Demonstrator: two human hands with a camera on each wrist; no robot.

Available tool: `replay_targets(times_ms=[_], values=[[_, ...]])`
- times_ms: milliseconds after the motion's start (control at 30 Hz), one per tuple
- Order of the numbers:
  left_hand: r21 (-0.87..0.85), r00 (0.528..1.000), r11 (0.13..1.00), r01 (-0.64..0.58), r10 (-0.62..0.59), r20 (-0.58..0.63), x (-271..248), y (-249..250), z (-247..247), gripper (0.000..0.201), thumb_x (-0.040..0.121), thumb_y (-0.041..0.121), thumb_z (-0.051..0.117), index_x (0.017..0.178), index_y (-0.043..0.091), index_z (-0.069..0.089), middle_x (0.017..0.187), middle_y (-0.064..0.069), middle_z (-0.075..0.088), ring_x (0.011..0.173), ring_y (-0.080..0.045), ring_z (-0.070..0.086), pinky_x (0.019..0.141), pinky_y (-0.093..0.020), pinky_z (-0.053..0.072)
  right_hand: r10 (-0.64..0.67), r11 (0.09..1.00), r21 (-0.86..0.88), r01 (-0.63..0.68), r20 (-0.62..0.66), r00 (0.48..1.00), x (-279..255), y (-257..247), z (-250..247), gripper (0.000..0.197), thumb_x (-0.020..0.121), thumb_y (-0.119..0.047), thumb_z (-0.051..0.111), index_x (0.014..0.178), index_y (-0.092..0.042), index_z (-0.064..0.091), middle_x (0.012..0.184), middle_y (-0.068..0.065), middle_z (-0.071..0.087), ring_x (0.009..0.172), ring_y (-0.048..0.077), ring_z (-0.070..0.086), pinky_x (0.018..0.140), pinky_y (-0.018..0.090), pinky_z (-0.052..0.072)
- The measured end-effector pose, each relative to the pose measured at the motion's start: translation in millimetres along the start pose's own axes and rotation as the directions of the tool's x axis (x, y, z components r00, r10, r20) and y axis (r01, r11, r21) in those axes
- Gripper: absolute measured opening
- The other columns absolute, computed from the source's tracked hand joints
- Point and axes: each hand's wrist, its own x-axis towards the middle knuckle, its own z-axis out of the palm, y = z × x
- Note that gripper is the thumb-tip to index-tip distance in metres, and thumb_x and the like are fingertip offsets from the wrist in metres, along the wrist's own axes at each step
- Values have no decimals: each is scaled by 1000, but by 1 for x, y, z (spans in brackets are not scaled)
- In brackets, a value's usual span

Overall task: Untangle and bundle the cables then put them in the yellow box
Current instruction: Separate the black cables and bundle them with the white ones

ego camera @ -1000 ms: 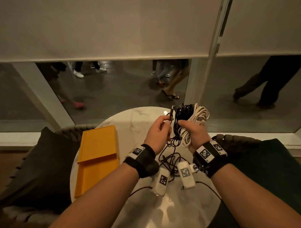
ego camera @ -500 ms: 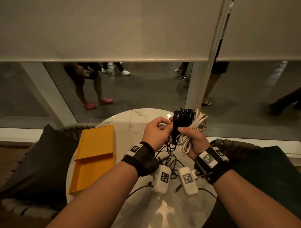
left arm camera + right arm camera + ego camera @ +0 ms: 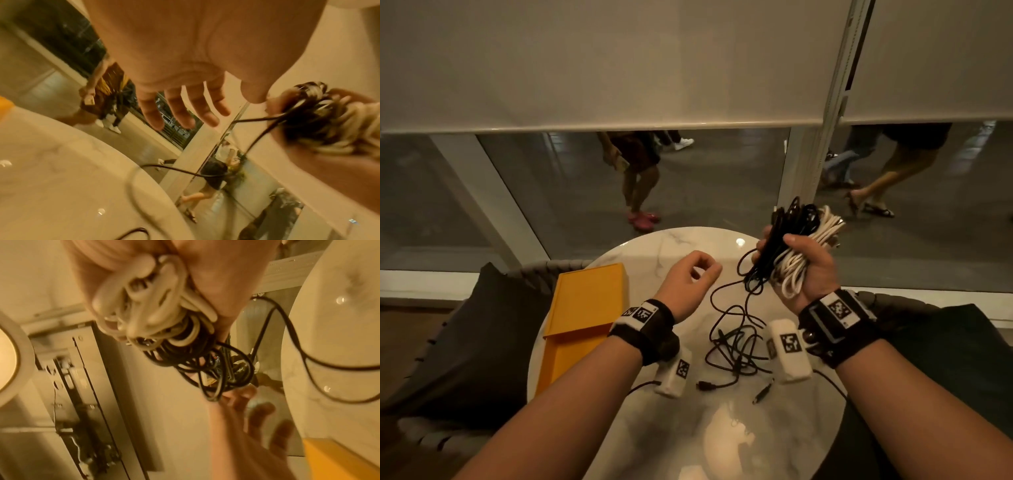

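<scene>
Fingers: my right hand (image 3: 806, 263) grips cable bundle (image 3: 796, 240), right of centre; my left hand (image 3: 688, 281) loosely curled, empty.
Box: yellow box (image 3: 582, 308), lower left.

Round white marble table (image 3: 654, 246), glossy top. Yellow box (image 3: 585, 308), open, flat at 9 o'clock, partly over table edge. Loose black cable tangle (image 3: 736, 346) at centre, on tabletop. Black plug end (image 3: 703, 385) at 6 o'clock of tangle; small connector (image 3: 763, 394) just beside, at 5 o'clock.
</scene>
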Motion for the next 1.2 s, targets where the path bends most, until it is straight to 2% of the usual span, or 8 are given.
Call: replay_targets(times_ms=[200, 333, 500, 700, 767, 867, 1033, 1200], values=[[-42, 959, 960, 277, -273, 79, -2, -31, 0, 57, 88, 51, 65, 136, 27, 47, 126, 6, 53, 113, -16, 53, 92, -31, 43, -34, 990, 140, 23, 75, 997, -1, -6, 19, 30, 70, -14, 67, 96, 1, 67, 93, 9, 64, 77, 20, 64, 69, 33, 57], [71, 947, 965, 252, -262, 188, -6, -36, 11, 33, 91, 35, 66, 117, 15, 58, 109, 1, 67, 99, -17, 62, 88, -34, 49, -76, 992, 102, 68, 71, 995, -3, -7, 30, 25, 79, -12, 59, 100, 0, 63, 93, 9, 64, 78, 20, 64, 71, 34, 57], [-342, 906, 839, 423, -397, 147, -1, -43, -6, 18, 100, 8, 35, 98, 10, 54, 87, -9, 76, 87, -25, 70, 91, -47, 54, -186, 976, 105, 190, -50, 981, -5, -23, 23, 20, 83, -12, 56, 97, 0, 61, 88, 11, 65, 78, 23, 65, 83, 41, 58], [-742, 856, 564, 363, -515, 27, 9, -43, -55, 24, 103, 32, 42, 93, 13, 53, 51, 0, 33, 52, -18, 48, 77, -48, 59, -186, 977, 62, 203, -218, 958, -11, -36, -20, 34, 58, -13, 76, 87, -2, 65, 77, 8, 65, 66, 21, 64, 61, 29, 55], [-706, 869, 610, 360, -494, 17, 13, -42, -71, 36, 101, 42, 45, 75, 17, 49, 49, 3, 28, 44, -15, 30, 54, -31, 45, -177, 982, 1, 187, -303, 936, -13, -33, -37, 52, 45, -12, 85, 90, -4, 60, 77, 8, 62, 66, 22, 62, 59, 29, 53], [-616, 888, 703, 355, -460, -13, 18, -39, -85, 41, 99, 38, 48, 64, 18, 41, 51, 3, 24, 45, -14, 21, 48, -28, 20, -212, 974, -172, 150, -442, 871, -13, -24, -56, 8, 79, -7, 67, 80, -7, 58, 68, 7, 59, 58, 21, 61, 55, 31, 54], [-125, 928, 963, 238, -264, -262, 19, -48, -100, 15, 95, 21, 64, 80, 18, 62, 67, 3, 51, 62, -15, 46, 61, -28, 38, -235, 955, -286, 80, -565, 791, -10, -29, -88, 11, 76, -11, 70, 77, -7, 60, 68, 9, 58, 59, 26, 61, 63, 38, 55], [193, 925, 934, 300, -236, -297, 8, -53, -100, 10, 93, 13, 63, 102, 17, 68, 99, 1, 66, 89, -20, 62, 75, -30, 47, -181, 967, -254, 27, -606, 775, -7, -43, -105, 21, 64, -17, 74, 79, -9, 61, 72, 8, 58, 64, 27, 60, 66, 37, 56]])
